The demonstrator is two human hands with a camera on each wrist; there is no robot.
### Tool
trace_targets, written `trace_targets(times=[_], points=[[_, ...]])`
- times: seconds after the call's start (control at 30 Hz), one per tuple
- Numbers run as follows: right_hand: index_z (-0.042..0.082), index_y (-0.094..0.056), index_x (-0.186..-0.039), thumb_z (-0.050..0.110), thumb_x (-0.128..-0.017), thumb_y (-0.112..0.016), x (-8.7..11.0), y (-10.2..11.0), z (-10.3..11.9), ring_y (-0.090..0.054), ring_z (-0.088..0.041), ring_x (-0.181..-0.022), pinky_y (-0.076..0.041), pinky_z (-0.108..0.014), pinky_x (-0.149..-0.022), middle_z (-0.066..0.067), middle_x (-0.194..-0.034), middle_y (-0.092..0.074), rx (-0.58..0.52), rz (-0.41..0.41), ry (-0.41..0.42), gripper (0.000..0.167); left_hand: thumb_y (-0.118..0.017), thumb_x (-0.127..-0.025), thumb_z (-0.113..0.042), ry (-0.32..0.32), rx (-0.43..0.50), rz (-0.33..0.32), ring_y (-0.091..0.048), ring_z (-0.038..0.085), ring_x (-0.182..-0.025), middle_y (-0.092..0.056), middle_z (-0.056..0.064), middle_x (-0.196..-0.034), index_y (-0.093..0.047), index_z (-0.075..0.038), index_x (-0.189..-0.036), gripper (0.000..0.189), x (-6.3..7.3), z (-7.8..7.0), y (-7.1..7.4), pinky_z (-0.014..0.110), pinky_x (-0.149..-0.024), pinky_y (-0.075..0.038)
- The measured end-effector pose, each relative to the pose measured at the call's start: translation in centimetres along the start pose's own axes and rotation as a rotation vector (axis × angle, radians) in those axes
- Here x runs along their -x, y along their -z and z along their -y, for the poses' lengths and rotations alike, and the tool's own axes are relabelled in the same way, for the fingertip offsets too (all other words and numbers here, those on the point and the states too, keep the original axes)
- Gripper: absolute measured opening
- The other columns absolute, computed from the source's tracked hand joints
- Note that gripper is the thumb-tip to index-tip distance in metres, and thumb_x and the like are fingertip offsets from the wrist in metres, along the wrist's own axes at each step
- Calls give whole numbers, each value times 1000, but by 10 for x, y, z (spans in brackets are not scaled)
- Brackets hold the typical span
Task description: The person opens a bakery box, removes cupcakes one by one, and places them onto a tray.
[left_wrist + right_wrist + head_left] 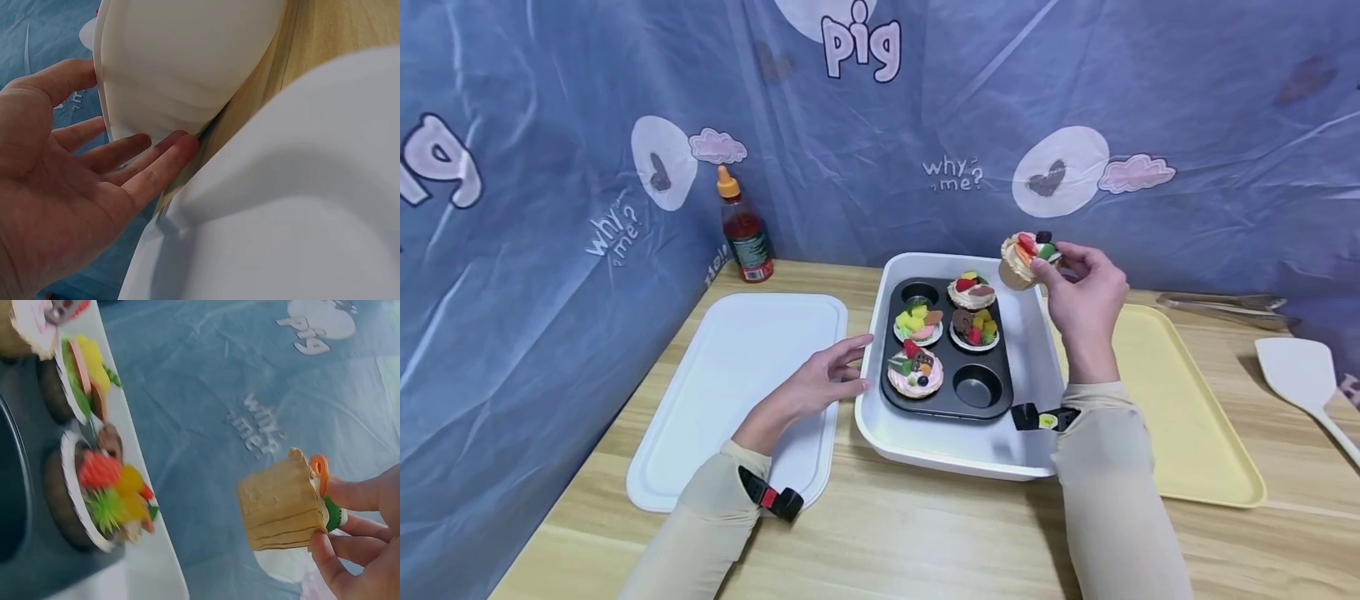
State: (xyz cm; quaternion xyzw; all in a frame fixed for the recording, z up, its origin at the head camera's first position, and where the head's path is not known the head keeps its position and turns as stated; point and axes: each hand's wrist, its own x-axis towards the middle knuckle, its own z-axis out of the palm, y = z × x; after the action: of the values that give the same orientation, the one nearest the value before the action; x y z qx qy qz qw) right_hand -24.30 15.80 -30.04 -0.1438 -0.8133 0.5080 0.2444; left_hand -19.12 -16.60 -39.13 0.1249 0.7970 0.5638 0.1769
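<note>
My right hand [1088,292] pinches a fruit-topped cupcake [1019,263] by its rim, above the far right corner of a white tub [958,461]. In the right wrist view its tan, ridged cup [280,506] is tilted sideways. Fingers loosely extended, my left hand [820,379] touches the tub's left wall [187,56]. Inside the tub lies a dark muffin tin [946,367]. Several decorated cupcakes sit in its cups, among them a pink-creamed one [917,382] at front left. The front right cup [977,385] and the back left cup [920,293] hold nothing.
A white tray [700,400] lies left of the tub and a yellow tray [1187,417] right of it. Metal tongs [1225,307] and a white spatula [1296,371] lie farther right. A red sauce bottle [747,233] stands at back left, before a blue printed cloth [850,167].
</note>
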Motion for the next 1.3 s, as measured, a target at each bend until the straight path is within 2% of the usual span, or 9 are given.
trace_targets(times=[0.1,0.2,0.37,0.53,0.63,0.83,1.03,1.17,1.3], points=[[10,-70,-128,20,-89,-78,-6,9,-3,-68,-2,-95,-57,-21,-90,-12,-125,-72,-44,-19,-39,42,-67,-97,-11,-8,-5,7,-61,33,-126,-47,19,-154,-32,-13,-159,71,0,0,1,38,-100,-52],[9,-71,-126,14,-87,-80,-14,19,-8,-66,5,-88,-55,-15,-85,-4,-114,-74,-126,-41,-84,41,-67,-97,-10,-10,1,10,-61,33,-126,-49,19,-153,-32,-13,-159,71,0,1,1,38,-101,-51],[8,-73,-120,4,-83,-81,-27,39,-21,-66,2,-83,-52,-10,-76,13,-87,-69,-309,-74,-189,38,-67,-97,-10,-17,6,17,-61,34,-126,-48,19,-153,-32,-13,-159,71,-1,0,1,38,-100,-51],[11,-76,-105,-3,-80,-80,-37,53,-36,-67,0,-81,-51,-8,-68,13,-77,-70,-434,-101,-231,29,-66,-97,-10,-30,8,21,-62,34,-124,-48,20,-153,-31,-12,-159,71,-1,1,1,35,-98,-52],[16,-75,-92,-5,-79,-80,-42,58,-46,-66,-1,-78,-50,-7,-65,15,-71,-68,-463,-95,-250,25,-66,-98,-10,-31,6,23,-62,34,-123,-46,20,-154,-31,-12,-159,71,0,1,2,34,-97,-52],[19,-72,-83,-6,-80,-79,-48,66,-65,-65,6,-70,-49,-6,-62,16,-69,-70,-432,-68,-275,26,-65,-98,-9,-20,22,22,-61,32,-122,-44,18,-157,-31,-13,-159,71,2,1,4,31,-95,-51],[24,-69,-86,2,-82,-79,-53,66,-83,-61,12,-70,-48,-3,-65,27,-62,-62,-257,0,-266,25,-65,-98,-9,-21,23,27,-61,33,-123,-44,19,-156,-31,-13,-159,71,2,0,3,32,-95,-52],[19,-71,-103,8,-86,-78,-55,61,-93,-58,15,-69,-47,-3,-64,33,-61,-58,-134,63,-259,22,-65,-98,-9,-22,21,28,-61,34,-124,-43,18,-157,-30,-13,-159,71,2,0,2,34,-97,-52],[6,-66,-128,13,-88,-77,-56,56,-101,-56,17,-71,-48,-2,-65,36,-63,-54,-42,105,-262,43,-65,-98,-10,-20,19,27,-61,34,-124,-43,18,-157,-30,-14,-159,71,1,0,1,34,-97,-52]])
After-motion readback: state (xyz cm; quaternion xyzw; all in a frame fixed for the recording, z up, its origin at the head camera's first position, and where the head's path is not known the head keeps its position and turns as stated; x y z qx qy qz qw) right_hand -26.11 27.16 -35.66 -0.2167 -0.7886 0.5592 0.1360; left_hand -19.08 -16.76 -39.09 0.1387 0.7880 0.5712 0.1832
